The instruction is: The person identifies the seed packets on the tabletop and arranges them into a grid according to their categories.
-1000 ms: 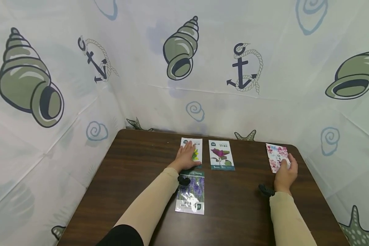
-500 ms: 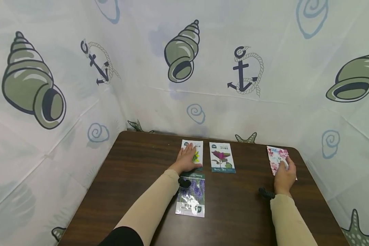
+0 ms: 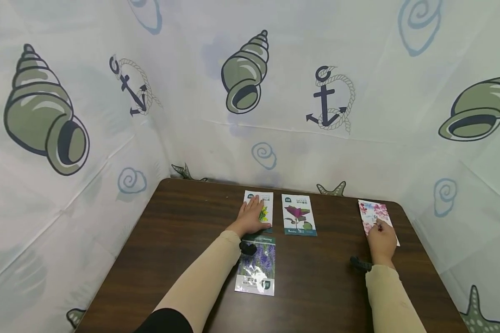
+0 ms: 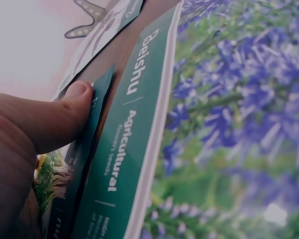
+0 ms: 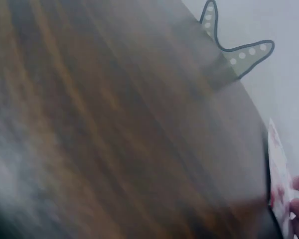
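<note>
My left hand (image 3: pixel 250 217) rests with fingers spread on a seed packet with yellow flowers (image 3: pixel 267 206), covering much of it. In the left wrist view the thumb (image 4: pixel 72 107) lies on that packet's dark green edge. Just below it, partly under my wrist, lies a purple-flower seed packet (image 3: pixel 256 268). At the far right my right hand (image 3: pixel 382 241) pinches a pink-blossom packet (image 3: pixel 370 212) by its near part, fingers curled. The right wrist view shows only the fingertips on the packet, seen nearly edge-on at the lower right.
A magenta-flower seed packet (image 3: pixel 298 215) lies between the hands, right of the yellow-flower one. The brown wooden table (image 3: pixel 316 286) has rounded far corners. A white printed cloth (image 3: pixel 291 152) hangs close behind its far edge and along the sides.
My right hand's fingers have moved from the pink-blossom packet's right edge in over its near part and curled. The left hand stays in place. The head view has tilted slightly up.
</note>
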Motion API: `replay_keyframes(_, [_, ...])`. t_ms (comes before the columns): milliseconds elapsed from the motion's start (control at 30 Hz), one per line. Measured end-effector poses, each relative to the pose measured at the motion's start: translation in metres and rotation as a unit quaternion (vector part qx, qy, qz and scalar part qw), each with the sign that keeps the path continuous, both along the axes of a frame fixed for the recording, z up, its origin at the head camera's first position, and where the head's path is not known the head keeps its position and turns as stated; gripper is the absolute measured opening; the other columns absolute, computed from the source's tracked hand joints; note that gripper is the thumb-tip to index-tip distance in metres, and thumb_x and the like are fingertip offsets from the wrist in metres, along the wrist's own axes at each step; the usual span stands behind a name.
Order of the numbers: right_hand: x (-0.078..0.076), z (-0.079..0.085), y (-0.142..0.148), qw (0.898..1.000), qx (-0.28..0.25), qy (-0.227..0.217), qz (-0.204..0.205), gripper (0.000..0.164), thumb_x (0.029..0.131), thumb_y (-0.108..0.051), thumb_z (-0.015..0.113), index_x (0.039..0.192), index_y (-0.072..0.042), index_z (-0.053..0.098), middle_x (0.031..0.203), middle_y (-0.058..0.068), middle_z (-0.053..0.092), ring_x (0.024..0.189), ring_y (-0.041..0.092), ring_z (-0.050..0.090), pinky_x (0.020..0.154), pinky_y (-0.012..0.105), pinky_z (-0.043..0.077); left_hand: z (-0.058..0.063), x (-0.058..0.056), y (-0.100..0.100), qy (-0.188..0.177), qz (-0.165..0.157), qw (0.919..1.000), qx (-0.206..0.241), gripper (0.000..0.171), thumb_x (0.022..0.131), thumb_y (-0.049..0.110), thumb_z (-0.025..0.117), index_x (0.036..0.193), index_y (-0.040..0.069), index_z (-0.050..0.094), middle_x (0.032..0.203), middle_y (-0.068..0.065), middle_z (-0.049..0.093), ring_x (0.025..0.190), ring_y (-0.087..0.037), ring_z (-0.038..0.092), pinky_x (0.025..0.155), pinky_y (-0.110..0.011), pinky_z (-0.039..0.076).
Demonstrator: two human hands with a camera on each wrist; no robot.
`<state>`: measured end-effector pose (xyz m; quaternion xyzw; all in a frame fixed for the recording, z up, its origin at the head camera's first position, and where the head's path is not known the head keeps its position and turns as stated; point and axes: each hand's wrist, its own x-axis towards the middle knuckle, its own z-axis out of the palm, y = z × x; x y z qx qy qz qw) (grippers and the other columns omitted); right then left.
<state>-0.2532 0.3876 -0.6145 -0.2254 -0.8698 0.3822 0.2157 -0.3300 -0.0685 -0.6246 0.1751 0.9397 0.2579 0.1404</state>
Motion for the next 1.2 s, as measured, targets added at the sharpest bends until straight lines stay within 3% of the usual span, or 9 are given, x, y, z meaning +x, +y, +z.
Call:
replay_keyframes(267, [0.003,0.003,-0.004,0.999,0.033,-0.022,0.024,0.046,0.096,0.002,0.046,0.136,0.012,0.069,0.135,0.041,0.064,0.132,0.060,0.055,0.117,0.070,0.042,-0.002,0.000,-0.004,0.018,-0.001,0.9998,-0.003,0.110,0.099,0.058,0.074,0.177,0.012,0.012,0.185,-0.011,-0.008,0.172,-0.028,-0.011,0.139,-0.053,-0.010])
replay_keyframes(500, [0.000,0.001,0.000,0.992,0.042,-0.109,0.042,0.056,0.097,-0.002,0.043,0.149,0.010,0.058,0.141,0.045,0.051,0.132,0.063,0.049,0.117,0.073,0.039,-0.003,0.002,-0.005,0.006,-0.003,0.9999,-0.009,0.112,0.099,0.061,0.074,0.177,0.014,0.009,0.185,-0.008,-0.011,0.172,-0.026,-0.013,0.139,-0.052,-0.011])
replay_keyframes(667, [-0.001,0.010,0.001,0.982,0.067,-0.166,0.062,0.060,0.097,-0.007,0.046,0.155,0.005,0.053,0.148,0.048,0.042,0.133,0.068,0.040,0.106,0.082,0.037,0.007,0.007,-0.002,0.013,-0.004,0.9999,0.006,0.110,0.100,0.055,0.075,0.177,0.009,0.012,0.185,-0.013,-0.008,0.173,-0.030,-0.011,0.138,-0.054,-0.010])
replay_keyframes(800, [0.002,0.019,0.000,0.973,0.064,-0.207,0.078,0.059,0.102,-0.013,0.048,0.159,0.001,0.049,0.153,0.047,0.032,0.136,0.067,0.034,0.102,0.082,0.034,0.013,0.010,-0.001,0.011,-0.001,0.9998,0.014,0.108,0.099,0.052,0.077,0.176,0.007,0.015,0.185,-0.015,-0.005,0.173,-0.032,-0.008,0.138,-0.056,-0.008])
replay_keyframes(933, [0.007,0.022,-0.001,0.970,0.062,-0.219,0.087,0.055,0.107,-0.018,0.048,0.159,0.000,0.049,0.154,0.047,0.030,0.134,0.065,0.033,0.102,0.080,0.033,0.011,0.008,-0.001,0.005,0.000,1.0000,0.009,0.108,0.100,0.052,0.076,0.176,0.009,0.013,0.185,-0.013,-0.007,0.173,-0.030,-0.010,0.138,-0.054,-0.011])
replay_keyframes(1200, [0.015,0.013,-0.005,0.968,0.089,-0.217,0.086,0.054,0.109,-0.024,0.051,0.157,0.002,0.051,0.148,0.046,0.034,0.132,0.064,0.034,0.102,0.078,0.032,0.004,0.003,-0.002,0.003,-0.001,1.0000,-0.001,0.110,0.099,0.059,0.074,0.177,0.014,0.010,0.185,-0.008,-0.010,0.172,-0.026,-0.012,0.139,-0.051,-0.011])
